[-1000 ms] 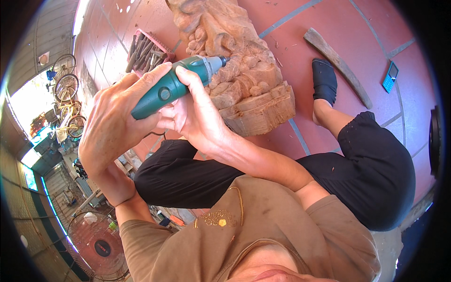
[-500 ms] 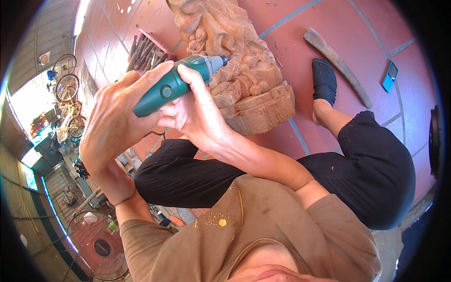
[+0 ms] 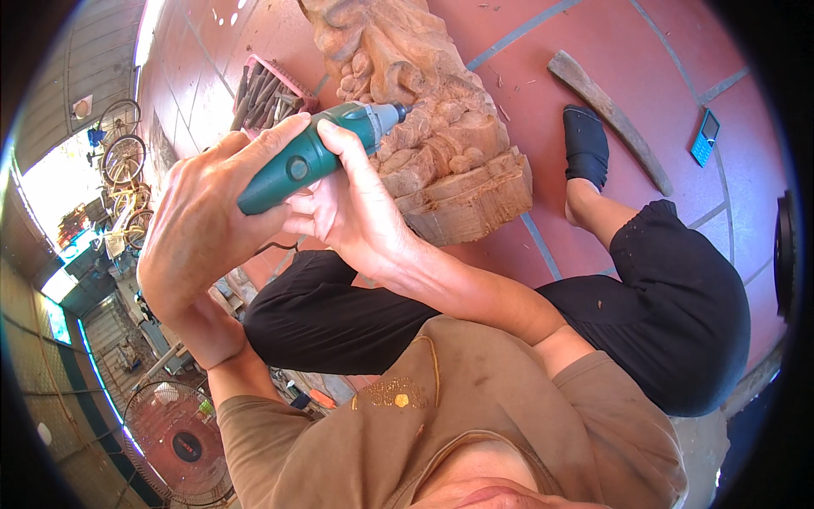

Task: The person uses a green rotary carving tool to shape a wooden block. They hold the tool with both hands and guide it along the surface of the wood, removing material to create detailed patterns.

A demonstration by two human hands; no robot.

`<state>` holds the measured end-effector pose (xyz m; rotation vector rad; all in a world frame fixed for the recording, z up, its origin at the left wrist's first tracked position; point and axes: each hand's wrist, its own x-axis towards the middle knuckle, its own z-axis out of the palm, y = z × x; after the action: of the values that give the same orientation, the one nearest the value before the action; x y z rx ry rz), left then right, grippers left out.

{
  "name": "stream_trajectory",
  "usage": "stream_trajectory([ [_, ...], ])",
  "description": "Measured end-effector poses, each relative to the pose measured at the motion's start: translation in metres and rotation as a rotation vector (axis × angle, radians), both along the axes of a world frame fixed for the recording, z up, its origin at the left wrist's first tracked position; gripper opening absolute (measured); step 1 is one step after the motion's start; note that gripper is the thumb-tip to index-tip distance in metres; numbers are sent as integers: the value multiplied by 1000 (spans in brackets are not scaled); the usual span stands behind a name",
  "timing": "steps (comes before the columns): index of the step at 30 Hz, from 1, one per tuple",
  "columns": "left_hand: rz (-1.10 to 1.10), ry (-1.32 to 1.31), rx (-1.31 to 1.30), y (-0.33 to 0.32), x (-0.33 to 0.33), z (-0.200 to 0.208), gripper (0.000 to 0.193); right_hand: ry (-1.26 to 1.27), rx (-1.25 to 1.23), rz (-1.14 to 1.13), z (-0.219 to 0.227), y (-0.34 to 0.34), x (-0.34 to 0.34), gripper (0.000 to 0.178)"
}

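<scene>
A green rotary tool [image 3: 297,165] with a grey nose is held in both my hands. My left hand [image 3: 199,199] is wrapped around its rear part from the left. My right hand [image 3: 356,191] grips the body from the right and below, its thumb lying along the top near the nose. The tool's dark tip points up and right, over a brown wood carving [image 3: 454,127] with rounded relief shapes. Whether the tip touches the wood, I cannot tell. Part of a cord shows below my hands.
Left of the carving is a pink basket [image 3: 284,72] of slim chisel-like tools. A curved wooden stick [image 3: 610,123] and a blue phone [image 3: 705,137] lie on the red tiles to the right. A fan [image 3: 174,445] stands at lower left, and bicycles [image 3: 123,159] are farther off.
Both hands and the rotary tool have shifted very slightly left. The grip looks the same, and the carving has not moved.
</scene>
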<state>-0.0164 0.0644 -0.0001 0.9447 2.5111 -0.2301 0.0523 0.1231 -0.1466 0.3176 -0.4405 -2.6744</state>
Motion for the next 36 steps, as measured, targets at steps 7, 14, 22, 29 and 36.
stream_trajectory([
  [7,-105,-5,-24,14,-14,6,59,61,-58,-28,4,8,-3,44],
  [14,-121,-188,-103,34,-35,17,63,64,-154,-38,5,12,-7,44],
  [22,-105,-159,-109,35,-33,19,67,67,-167,-50,9,15,-8,47],
  [29,-102,-172,-130,36,-36,19,68,50,-179,-32,9,14,-11,50],
  [36,-112,-176,-160,49,-44,15,69,54,-173,-66,3,18,-17,53],
])
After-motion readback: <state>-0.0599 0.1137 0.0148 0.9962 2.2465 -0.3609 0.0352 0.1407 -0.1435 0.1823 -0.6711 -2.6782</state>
